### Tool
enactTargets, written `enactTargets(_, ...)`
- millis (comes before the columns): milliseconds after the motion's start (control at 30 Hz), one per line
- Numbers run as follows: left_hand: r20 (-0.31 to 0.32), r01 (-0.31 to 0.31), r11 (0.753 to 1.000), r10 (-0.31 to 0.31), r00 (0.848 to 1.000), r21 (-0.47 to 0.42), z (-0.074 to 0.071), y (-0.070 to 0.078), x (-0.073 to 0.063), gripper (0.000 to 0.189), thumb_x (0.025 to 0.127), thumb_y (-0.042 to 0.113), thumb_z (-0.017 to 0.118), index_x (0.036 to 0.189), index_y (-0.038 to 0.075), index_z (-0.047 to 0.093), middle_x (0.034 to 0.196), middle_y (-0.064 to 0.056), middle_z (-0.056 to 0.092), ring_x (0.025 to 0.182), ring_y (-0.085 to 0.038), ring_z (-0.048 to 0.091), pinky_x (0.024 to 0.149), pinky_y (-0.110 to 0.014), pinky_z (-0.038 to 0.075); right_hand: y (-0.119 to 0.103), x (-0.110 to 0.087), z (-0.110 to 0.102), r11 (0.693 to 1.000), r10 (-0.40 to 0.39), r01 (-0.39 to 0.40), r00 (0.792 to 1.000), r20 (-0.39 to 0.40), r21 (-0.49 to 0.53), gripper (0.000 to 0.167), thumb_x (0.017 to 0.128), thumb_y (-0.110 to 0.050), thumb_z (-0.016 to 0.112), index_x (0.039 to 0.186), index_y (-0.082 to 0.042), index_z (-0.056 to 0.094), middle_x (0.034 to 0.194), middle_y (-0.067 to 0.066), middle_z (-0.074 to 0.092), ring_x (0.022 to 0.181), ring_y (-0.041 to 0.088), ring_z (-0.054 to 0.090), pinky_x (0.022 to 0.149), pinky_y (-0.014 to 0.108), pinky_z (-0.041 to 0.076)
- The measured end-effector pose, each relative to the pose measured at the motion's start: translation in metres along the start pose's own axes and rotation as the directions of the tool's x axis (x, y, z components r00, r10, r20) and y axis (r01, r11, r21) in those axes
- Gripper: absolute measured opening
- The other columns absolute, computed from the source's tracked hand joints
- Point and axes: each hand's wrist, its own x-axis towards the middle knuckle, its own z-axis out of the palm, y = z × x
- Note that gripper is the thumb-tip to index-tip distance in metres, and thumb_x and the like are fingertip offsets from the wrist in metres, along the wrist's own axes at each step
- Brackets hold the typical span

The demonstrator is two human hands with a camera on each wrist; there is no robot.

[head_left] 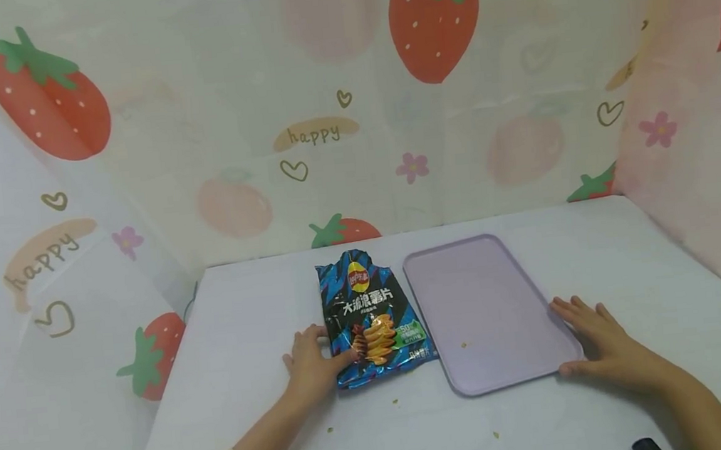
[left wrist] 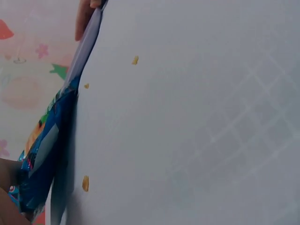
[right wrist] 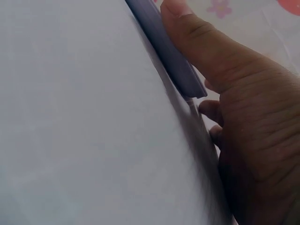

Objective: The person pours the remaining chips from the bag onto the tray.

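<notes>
A blue and black bag of potato chips [head_left: 369, 324] lies on the table, its printed front up. At its lower left edge my left hand [head_left: 311, 368] pinches it, thumb over the front and fingers at the side. Just right of the bag is a flat pale purple tray [head_left: 490, 314], whose left edge meets the bag's lower right corner. My right hand [head_left: 609, 350] rests at the tray's lower right corner with fingers spread along the edge. In the right wrist view, the thumb [right wrist: 206, 42] lies against the tray rim [right wrist: 173, 56].
Small yellow crumbs [head_left: 496, 435] are scattered on the white table [head_left: 251, 299] in front of the bag and tray, and one crumb [head_left: 464, 345] is on the tray. A dark object [head_left: 647, 447] shows at the bottom right. Strawberry-print cloth [head_left: 228, 108] hangs behind and at the sides.
</notes>
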Motion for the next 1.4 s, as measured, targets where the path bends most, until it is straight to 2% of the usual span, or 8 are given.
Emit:
enactTargets(100, 0.015, -0.016, 0.993, 0.018, 1.000, -0.120, 0.001, 0.002, -0.002, 0.059, 0.092, 0.023, 0.077, 0.136, 0.001, 0.045, 0.153, -0.027, 0.043, 0.150, -0.047, 0.026, 0.121, -0.068, 0.002, 0.000, 0.000, 0.001, 1.000, 0.011, -0.011, 1.000, 0.003, -0.002, 0.101, 0.078, -0.034, 0.087, 0.159, -0.007, 0.033, 0.158, 0.027, 0.038, 0.153, -0.007, -0.001, 0.123, 0.024, -0.014)
enactTargets(267, 0.066, 0.002, 0.957, 0.018, 0.998, -0.290, 0.002, 0.008, -0.006, 0.051, 0.102, 0.014, 0.063, 0.144, 0.011, 0.034, 0.154, -0.026, 0.045, 0.145, -0.039, 0.042, 0.121, -0.058, 0.026, 0.000, -0.001, 0.002, 1.000, 0.016, -0.016, 1.000, 0.004, -0.005, 0.102, 0.078, -0.035, 0.087, 0.159, -0.007, 0.033, 0.159, 0.025, 0.038, 0.153, -0.007, -0.001, 0.123, 0.025, -0.014)
enactTargets(333, 0.087, 0.013, 0.938, 0.018, 0.996, -0.346, 0.002, 0.010, -0.007, 0.049, 0.105, 0.012, 0.057, 0.146, 0.015, 0.030, 0.149, -0.027, 0.051, 0.135, -0.037, 0.055, 0.112, -0.053, 0.043, 0.000, -0.002, 0.001, 1.000, 0.017, -0.017, 1.000, 0.008, -0.004, 0.102, 0.079, -0.036, 0.087, 0.160, -0.008, 0.032, 0.161, 0.023, 0.037, 0.152, -0.008, -0.001, 0.123, 0.025, -0.014)
enactTargets(467, 0.103, 0.003, 0.908, 0.045, 0.994, -0.420, -0.001, 0.013, -0.008, 0.045, 0.109, 0.012, 0.050, 0.147, 0.020, 0.028, 0.130, -0.025, 0.065, 0.110, -0.029, 0.069, 0.094, -0.043, 0.058, -0.001, -0.003, 0.001, 1.000, 0.028, -0.028, 0.999, 0.016, 0.000, 0.102, 0.079, -0.037, 0.087, 0.160, -0.009, 0.031, 0.163, 0.018, 0.036, 0.152, -0.009, 0.002, 0.122, 0.023, -0.015)
enactTargets(533, 0.103, -0.010, 0.892, 0.063, 0.993, -0.453, -0.003, 0.016, -0.008, 0.043, 0.109, 0.013, 0.049, 0.146, 0.022, 0.028, 0.128, -0.023, 0.066, 0.107, -0.027, 0.070, 0.091, -0.040, 0.059, -0.001, -0.002, 0.000, 1.000, 0.030, -0.030, 0.999, 0.018, -0.001, 0.102, 0.080, -0.037, 0.087, 0.160, -0.009, 0.032, 0.163, 0.018, 0.036, 0.152, -0.009, 0.003, 0.122, 0.024, -0.015)
enactTargets(733, 0.082, -0.046, 0.869, 0.100, 0.992, -0.493, -0.011, 0.028, -0.007, 0.041, 0.109, 0.017, 0.050, 0.145, 0.027, 0.032, 0.130, -0.020, 0.066, 0.107, -0.026, 0.069, 0.092, -0.039, 0.059, -0.003, -0.002, -0.001, 0.999, 0.035, -0.035, 0.999, 0.019, 0.002, 0.102, 0.080, -0.038, 0.086, 0.160, -0.010, 0.032, 0.160, 0.023, 0.037, 0.152, -0.010, 0.002, 0.124, 0.030, -0.015)
enactTargets(1133, -0.004, -0.208, 0.846, 0.236, 0.972, -0.490, -0.028, 0.066, 0.006, 0.028, 0.104, 0.013, 0.060, 0.132, 0.014, 0.056, 0.112, -0.013, 0.076, 0.098, -0.023, 0.073, 0.082, -0.033, 0.061, -0.003, -0.002, -0.002, 0.998, 0.065, -0.066, 0.997, 0.045, 0.023, 0.101, 0.081, -0.039, 0.085, 0.161, -0.012, 0.030, 0.160, 0.026, 0.036, 0.150, -0.013, 0.000, 0.125, 0.036, -0.016)
enactTargets(1400, -0.037, -0.216, 0.857, 0.225, 0.974, -0.468, -0.024, 0.088, 0.016, 0.026, 0.096, 0.019, 0.074, 0.122, 0.016, 0.073, 0.111, -0.006, 0.076, 0.099, -0.020, 0.072, 0.082, -0.031, 0.061, -0.003, -0.002, -0.001, 0.998, 0.069, -0.069, 0.997, 0.046, 0.011, 0.099, 0.082, -0.041, 0.084, 0.161, -0.012, 0.032, 0.160, 0.025, 0.037, 0.150, -0.012, 0.001, 0.123, 0.029, -0.016)
